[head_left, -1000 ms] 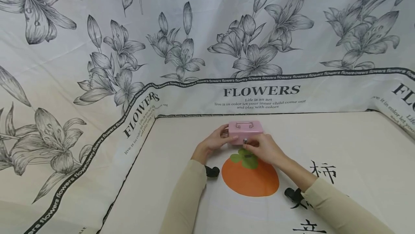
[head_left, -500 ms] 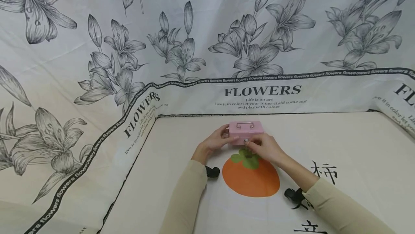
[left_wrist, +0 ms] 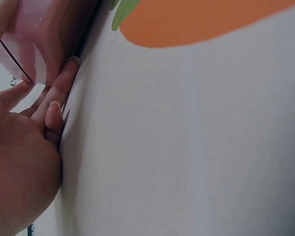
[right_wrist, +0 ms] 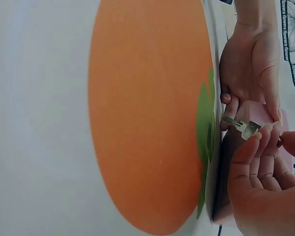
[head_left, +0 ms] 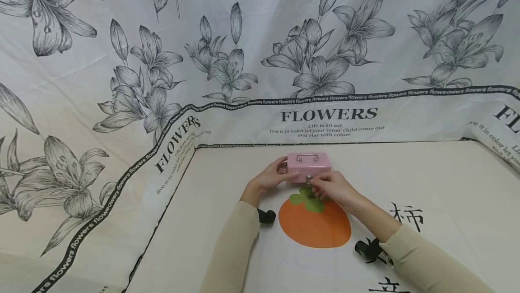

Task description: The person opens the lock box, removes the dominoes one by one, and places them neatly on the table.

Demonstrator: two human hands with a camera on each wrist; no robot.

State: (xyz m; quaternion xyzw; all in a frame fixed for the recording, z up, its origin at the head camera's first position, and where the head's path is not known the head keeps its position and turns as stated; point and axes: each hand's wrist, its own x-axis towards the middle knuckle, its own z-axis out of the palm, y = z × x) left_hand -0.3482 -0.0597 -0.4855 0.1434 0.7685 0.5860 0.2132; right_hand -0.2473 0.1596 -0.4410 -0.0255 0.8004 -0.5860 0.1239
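A small pink cash box (head_left: 300, 165) with a wire handle (head_left: 307, 157) on its lid stands on the cloth-covered table. My left hand (head_left: 268, 179) holds its left side, thumb on the front and fingers along the side; the left wrist view shows fingertips against the pink box (left_wrist: 44, 34). At the front lock (head_left: 308, 178), my right hand (head_left: 335, 187) has thumb and fingers pinched together at the keys. A silver key (right_wrist: 248, 129) hangs by the fingertips in the right wrist view. Behind my right fingers (right_wrist: 255, 167), the lock itself is hidden there.
An orange persimmon print (head_left: 314, 223) with green leaves lies in front of the box. Black characters (head_left: 406, 215) are printed to the right. A flower-patterned cloth (head_left: 325, 49) hangs behind the table. Black wrist cameras (head_left: 266, 216) sit on both arms.
My right hand has shifted slightly right and down at the lock, and its fingers have turned. The left hand and the box stay nearly in place.
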